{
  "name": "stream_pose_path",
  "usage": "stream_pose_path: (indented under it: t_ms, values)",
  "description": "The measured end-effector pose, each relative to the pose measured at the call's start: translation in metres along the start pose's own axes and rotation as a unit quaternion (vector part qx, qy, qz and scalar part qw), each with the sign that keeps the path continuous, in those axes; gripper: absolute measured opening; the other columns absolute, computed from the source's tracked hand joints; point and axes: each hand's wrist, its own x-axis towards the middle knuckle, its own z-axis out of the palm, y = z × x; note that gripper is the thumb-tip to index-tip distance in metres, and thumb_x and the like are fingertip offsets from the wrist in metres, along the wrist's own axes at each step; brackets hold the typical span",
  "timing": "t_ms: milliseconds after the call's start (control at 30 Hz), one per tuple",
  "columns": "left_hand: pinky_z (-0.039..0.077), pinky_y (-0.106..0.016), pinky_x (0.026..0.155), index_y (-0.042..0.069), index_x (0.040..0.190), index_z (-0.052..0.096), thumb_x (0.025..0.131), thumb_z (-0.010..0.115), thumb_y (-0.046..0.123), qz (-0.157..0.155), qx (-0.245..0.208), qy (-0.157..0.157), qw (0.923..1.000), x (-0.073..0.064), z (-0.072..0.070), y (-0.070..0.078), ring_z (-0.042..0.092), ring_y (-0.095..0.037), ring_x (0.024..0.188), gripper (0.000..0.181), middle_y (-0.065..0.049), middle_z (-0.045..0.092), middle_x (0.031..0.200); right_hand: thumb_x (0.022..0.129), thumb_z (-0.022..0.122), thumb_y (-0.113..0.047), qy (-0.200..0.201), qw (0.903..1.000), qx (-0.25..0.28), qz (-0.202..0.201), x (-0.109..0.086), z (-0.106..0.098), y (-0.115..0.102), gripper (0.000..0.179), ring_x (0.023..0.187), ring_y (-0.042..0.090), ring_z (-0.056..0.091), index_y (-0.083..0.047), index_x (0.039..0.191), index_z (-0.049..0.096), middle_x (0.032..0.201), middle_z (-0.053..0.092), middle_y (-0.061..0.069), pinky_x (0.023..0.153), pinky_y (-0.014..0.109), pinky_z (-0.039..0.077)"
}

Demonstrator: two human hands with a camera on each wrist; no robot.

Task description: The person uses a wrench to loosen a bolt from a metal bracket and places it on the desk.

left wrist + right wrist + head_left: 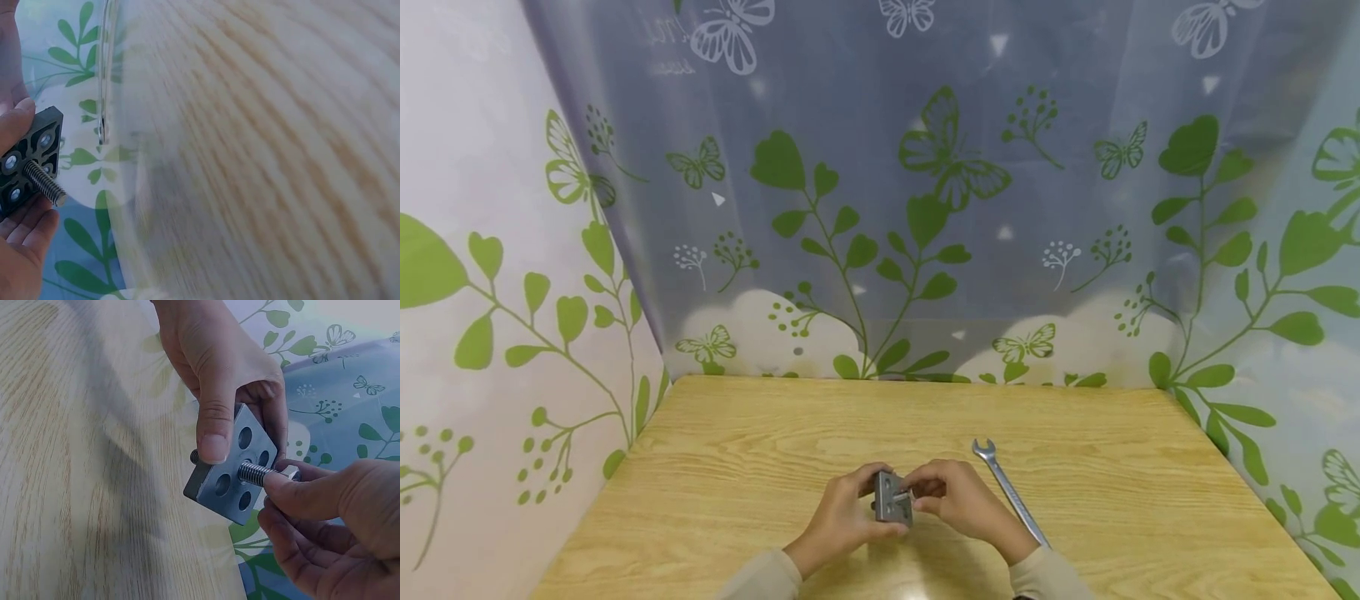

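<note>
My left hand (838, 517) grips a square grey metal plate (212, 487) by its edges, its thumb pressed along one side. The plate has round holes near its corners. A threaded bolt (253, 474) passes through its centre. Between thumb and fingers, my right hand (337, 519) pinches the bolt near its hex head. From the plate's dark, ribbed other face (50, 134), the bolt's threaded end (45, 181) sticks out in the left wrist view. Both hands are just above the table.
An open-end wrench (1011, 493) lies on the wood-grain table (737, 450), beside my right forearm. Curtains (880, 250) printed with leaves and butterflies stand behind the table and along both sides.
</note>
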Motion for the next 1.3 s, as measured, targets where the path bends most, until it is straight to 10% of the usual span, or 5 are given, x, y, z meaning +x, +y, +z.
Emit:
stream_pose_path:
  t_ms: [400, 633, 1300]
  values:
    - [0.053, -0.024, 0.088, 0.000, 0.120, 0.057, 0.066, 0.089, 0.019, 0.004, 0.013, 0.010, 0.9998, 0.0002, 0.0007, -0.0022, 0.066, -0.026, 0.104, 0.065, -0.011, 0.067, 0.113, 0.088, 0.071, -0.028, -0.038, 0.9987, -0.011, 0.032, -0.0003, -0.0009, 0.0033, 0.047, 0.078, 0.016, 0.066, 0.005, 0.120, 0.062, 0.096, 0.069, 0.011, 0.067, 0.026, 0.056]
    - [0.054, -0.023, 0.088, 0.001, 0.121, 0.057, 0.067, 0.088, 0.025, 0.002, 0.001, 0.005, 1.0000, 0.0005, -0.0005, -0.0025, 0.066, -0.025, 0.104, 0.066, -0.010, 0.066, 0.114, 0.101, 0.046, -0.042, -0.010, 0.9973, -0.006, 0.073, -0.0007, 0.0033, 0.0023, 0.053, 0.060, 0.021, 0.062, 0.005, 0.093, 0.069, 0.069, 0.066, 0.007, 0.052, 0.026, 0.052]
    - [0.054, -0.026, 0.089, -0.001, 0.121, 0.056, 0.069, 0.086, 0.026, 0.017, 0.010, 0.002, 0.9998, 0.0006, -0.0011, -0.0017, 0.066, -0.026, 0.105, 0.066, -0.011, 0.066, 0.115, 0.084, 0.072, -0.005, 0.021, 0.9996, -0.019, 0.004, -0.0010, 0.0026, -0.0006, 0.016, 0.082, 0.009, 0.063, -0.009, 0.099, 0.074, 0.097, 0.070, 0.002, 0.072, 0.021, 0.055]
